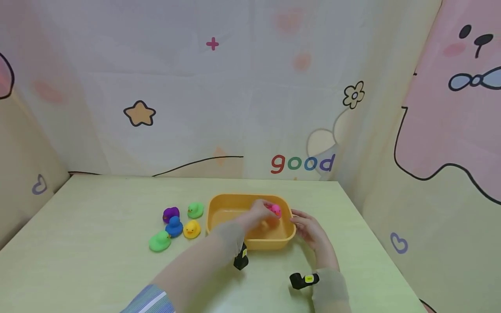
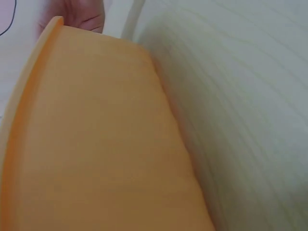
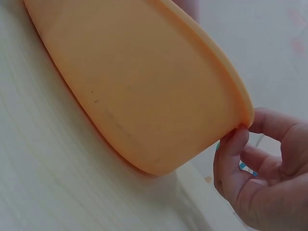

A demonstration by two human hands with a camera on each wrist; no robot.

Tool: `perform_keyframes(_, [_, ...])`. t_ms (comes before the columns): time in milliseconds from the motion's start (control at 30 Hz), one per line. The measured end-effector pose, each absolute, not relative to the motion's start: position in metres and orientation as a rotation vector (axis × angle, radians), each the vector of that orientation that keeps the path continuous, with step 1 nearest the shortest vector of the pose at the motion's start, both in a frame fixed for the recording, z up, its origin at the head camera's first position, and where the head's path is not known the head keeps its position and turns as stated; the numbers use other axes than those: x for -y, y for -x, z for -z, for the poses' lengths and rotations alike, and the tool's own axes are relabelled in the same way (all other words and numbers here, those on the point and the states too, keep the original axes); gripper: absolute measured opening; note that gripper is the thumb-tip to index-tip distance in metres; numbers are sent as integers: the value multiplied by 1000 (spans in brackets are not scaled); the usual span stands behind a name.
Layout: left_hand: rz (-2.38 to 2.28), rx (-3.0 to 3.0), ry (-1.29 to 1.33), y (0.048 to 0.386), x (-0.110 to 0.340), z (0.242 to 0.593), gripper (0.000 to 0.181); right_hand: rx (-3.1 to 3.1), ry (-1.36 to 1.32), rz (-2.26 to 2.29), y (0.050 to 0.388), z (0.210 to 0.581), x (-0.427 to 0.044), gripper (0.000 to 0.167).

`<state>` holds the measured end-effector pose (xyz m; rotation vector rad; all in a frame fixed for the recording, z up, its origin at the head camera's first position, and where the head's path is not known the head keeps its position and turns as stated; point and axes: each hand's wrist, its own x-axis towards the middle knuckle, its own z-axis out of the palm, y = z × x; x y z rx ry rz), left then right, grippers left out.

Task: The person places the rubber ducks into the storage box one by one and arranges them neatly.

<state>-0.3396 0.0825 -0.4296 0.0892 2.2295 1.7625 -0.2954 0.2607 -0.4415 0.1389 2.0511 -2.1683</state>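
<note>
Inside the right end of a yellow-orange tub (image 1: 270, 245), your left hand (image 1: 260, 211) pinches a pink duck (image 1: 276, 209), which sits at the right-hand side of your fingertips; your hand covers part of it, so whether it touches the tub's floor cannot be told. The tub's long axis runs left to right across the tabletop (image 1: 78, 261), and your left forearm reaches over its near wall. Your right hand (image 1: 311, 228), fingers bent, grips the rim at the right end, just across the wall from the duck but outside it. Off the tub's opposite end, five more ducks gather on the tabletop: purple (image 1: 171, 214), blue (image 1: 174, 227), yellow (image 1: 192, 229), a far green duck (image 1: 195, 210) and a near green duck (image 1: 159, 241), all nearer your left hand than your right.
</note>
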Motion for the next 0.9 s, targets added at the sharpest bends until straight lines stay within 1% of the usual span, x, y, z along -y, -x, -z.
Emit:
perform_keyframes(467, [-1542,-2389,-120,338,-85,431,32,-2076,-180,2153,296,442,-257,53])
perform_keyframes(567, [-1491,-2412,-168,336,-85,428,38,-2068,-163,2150,296,442,-257,53])
perform_keyframes(767, [-1330,-2426,-374,327,-74,414,63,-2026,-136,2165,295,443,-258,54])
perform_keyframes(900, [-1189,-2420,-513,322,-56,399,68,-2041,-144,2159,295,443,-260,54])
